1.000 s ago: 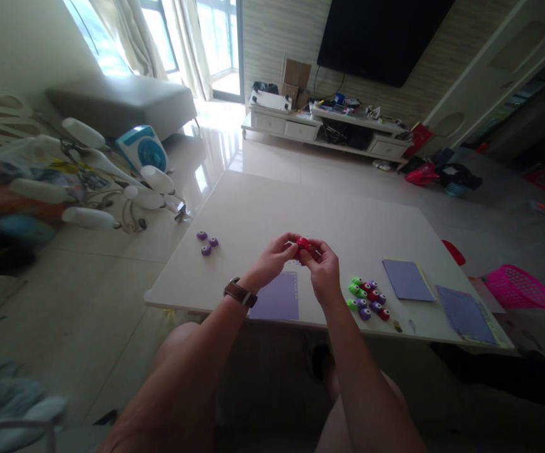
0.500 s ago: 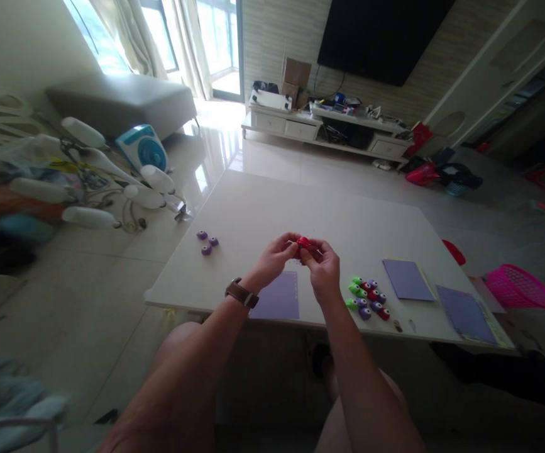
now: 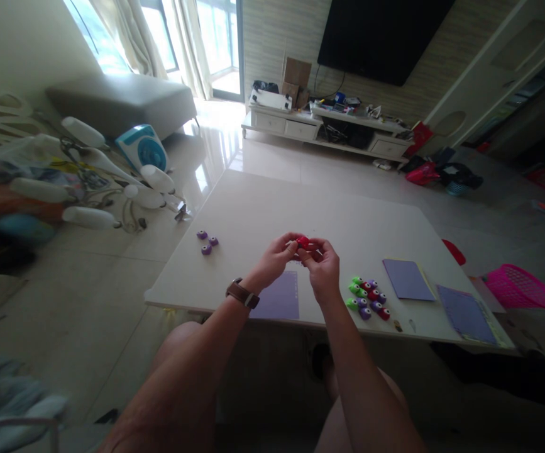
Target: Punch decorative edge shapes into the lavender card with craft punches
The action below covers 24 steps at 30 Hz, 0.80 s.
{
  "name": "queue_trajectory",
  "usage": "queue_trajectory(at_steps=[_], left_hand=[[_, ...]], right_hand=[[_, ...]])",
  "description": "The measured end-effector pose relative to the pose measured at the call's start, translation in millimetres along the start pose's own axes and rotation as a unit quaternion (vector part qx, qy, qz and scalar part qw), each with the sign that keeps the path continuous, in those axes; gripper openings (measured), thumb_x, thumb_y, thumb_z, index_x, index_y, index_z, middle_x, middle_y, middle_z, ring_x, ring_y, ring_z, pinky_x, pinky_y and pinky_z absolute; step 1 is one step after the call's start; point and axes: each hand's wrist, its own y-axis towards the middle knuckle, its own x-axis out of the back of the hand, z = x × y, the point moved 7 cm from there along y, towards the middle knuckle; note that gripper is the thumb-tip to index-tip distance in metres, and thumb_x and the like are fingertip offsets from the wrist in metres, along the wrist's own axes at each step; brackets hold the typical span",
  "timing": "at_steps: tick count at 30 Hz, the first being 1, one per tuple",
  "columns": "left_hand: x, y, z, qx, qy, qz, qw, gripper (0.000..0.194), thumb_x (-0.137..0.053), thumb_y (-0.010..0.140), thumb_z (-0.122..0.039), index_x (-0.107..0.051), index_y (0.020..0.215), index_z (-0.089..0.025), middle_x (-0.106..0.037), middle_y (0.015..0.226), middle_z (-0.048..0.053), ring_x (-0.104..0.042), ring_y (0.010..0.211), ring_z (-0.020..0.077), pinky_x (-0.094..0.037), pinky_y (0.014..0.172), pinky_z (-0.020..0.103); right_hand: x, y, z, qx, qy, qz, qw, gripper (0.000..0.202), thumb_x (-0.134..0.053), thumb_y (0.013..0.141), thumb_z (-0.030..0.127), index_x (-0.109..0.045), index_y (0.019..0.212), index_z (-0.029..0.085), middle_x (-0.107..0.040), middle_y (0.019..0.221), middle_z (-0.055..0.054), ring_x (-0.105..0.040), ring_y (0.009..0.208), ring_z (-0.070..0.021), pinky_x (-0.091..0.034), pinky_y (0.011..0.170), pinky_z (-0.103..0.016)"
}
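Between the fingertips of both hands is a small red craft punch (image 3: 303,242), held just above the white table. My left hand (image 3: 276,256) is closed on its left side, and my right hand (image 3: 324,265) pinches it from the right. The fingers cover most of its body. Below them a purple sheet of paper (image 3: 276,299) lies at the table's front edge, with small marks along its right side. Tiny specks lie on the table around the fingers. To the right of my right hand stand several green, purple and red punches (image 3: 364,303) in a cluster.
Three purple punches (image 3: 207,250) sit on the left of the white table (image 3: 338,214). A stack of purple paper (image 3: 408,280) and another purple sheet (image 3: 466,314) lie at the right. Beyond the table's right edge is a pink basket (image 3: 520,286).
The red punch has turned or shifted slightly between the fingers. Both hands remain in nearly the same place, and the things on the table have not moved.
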Motion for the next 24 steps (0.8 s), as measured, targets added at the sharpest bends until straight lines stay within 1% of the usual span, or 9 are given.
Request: queue_trajectory(at_steps=[4,7,9,12,15,18,20,22,24], left_hand=[[-0.7,1,3,0.007,-0.02,-0.011,1.0,0.044,-0.08,0.088,-0.055,-0.074,0.109,-0.017,-0.077,0.107,0.008,-0.071,0.103,0.0215,-0.056,0.096,0.036],[-1.9,2,5,0.015,-0.039,-0.013,0.999,0.048,-0.082,0.086,-0.057,-0.076,0.109,-0.017,-0.078,0.108,0.01,-0.072,0.105,0.0236,-0.056,0.096,0.038],[-2.0,2,5,0.014,-0.05,-0.017,0.999,0.048,-0.083,0.085,-0.058,-0.077,0.109,-0.016,-0.079,0.109,0.011,-0.072,0.105,0.0241,-0.057,0.095,0.038],[-0.8,3,4,0.007,-0.057,-0.027,0.998,0.049,-0.083,0.084,-0.059,-0.078,0.11,-0.017,-0.079,0.11,0.011,-0.072,0.101,0.0231,-0.057,0.091,0.037],[0.9,2,5,0.013,-0.048,-0.036,0.998,0.05,-0.084,0.083,-0.058,-0.078,0.11,-0.017,-0.078,0.108,0.01,-0.071,0.097,0.0216,-0.057,0.088,0.036],[4.6,0,6,0.021,-0.013,-0.041,0.999,0.049,-0.084,0.083,-0.054,-0.077,0.115,-0.018,-0.078,0.102,0.009,-0.071,0.093,0.02,-0.057,0.086,0.035],[10.8,-3,7,0.018,0.036,-0.054,0.998,0.046,-0.082,0.085,-0.052,-0.076,0.116,-0.019,-0.077,0.096,0.006,-0.069,0.087,0.0174,-0.056,0.082,0.032],[18.8,-8,8,0.019,0.094,-0.069,0.993,0.038,-0.08,0.086,-0.049,-0.075,0.112,-0.02,-0.074,0.089,0.003,-0.067,0.08,0.0146,-0.053,0.077,0.029],[24.7,-15,13,0.031,0.134,-0.064,0.988,0.033,-0.08,0.086,-0.047,-0.075,0.103,-0.019,-0.073,0.088,0.003,-0.065,0.076,0.0133,-0.052,0.073,0.027]], right_hand=[[-1,-2,4,0.032,-0.025,-0.024,0.999,0.048,-0.093,0.07,0.044,-0.058,0.094,0.023,-0.068,0.089,0.001,-0.062,0.069,-0.014,-0.057,0.067,-0.031],[-2,-4,9,0.043,-0.03,-0.031,0.998,0.046,-0.092,0.072,0.041,-0.057,0.098,0.024,-0.067,0.088,0.003,-0.06,0.066,-0.0123,-0.055,0.064,-0.029],[-3,-5,10,0.041,-0.025,-0.029,0.998,0.046,-0.09,0.075,0.041,-0.058,0.102,0.024,-0.066,0.09,0.003,-0.059,0.066,-0.0121,-0.054,0.063,-0.028],[-4,-5,10,0.043,-0.029,-0.023,0.998,0.043,-0.085,0.08,0.044,-0.059,0.107,0.024,-0.068,0.1,0.0,-0.059,0.069,-0.0125,-0.054,0.064,-0.028],[-4,-4,8,0.047,-0.035,-0.019,0.998,0.041,-0.084,0.081,0.045,-0.057,0.103,0.025,-0.068,0.101,-0.001,-0.061,0.074,-0.0134,-0.054,0.065,-0.028],[-5,-5,4,0.048,-0.021,0.0,0.999,0.043,-0.086,0.079,0.043,-0.051,0.098,0.026,-0.067,0.097,0.001,-0.066,0.078,-0.015,-0.056,0.068,-0.028],[-2,-6,3,0.052,-0.034,0.011,0.998,0.042,-0.086,0.08,0.042,-0.051,0.097,0.027,-0.07,0.099,0.001,-0.069,0.08,-0.0168,-0.058,0.071,-0.031],[6,-9,5,0.073,-0.088,0.013,0.993,0.037,-0.086,0.081,0.041,-0.055,0.098,0.026,-0.073,0.1,-0.001,-0.069,0.081,-0.0182,-0.058,0.073,-0.033],[13,-13,10,0.112,-0.161,0.023,0.98,0.028,-0.082,0.085,0.039,-0.061,0.1,0.026,-0.075,0.1,-0.003,-0.068,0.081,-0.0193,-0.058,0.075,-0.035]])
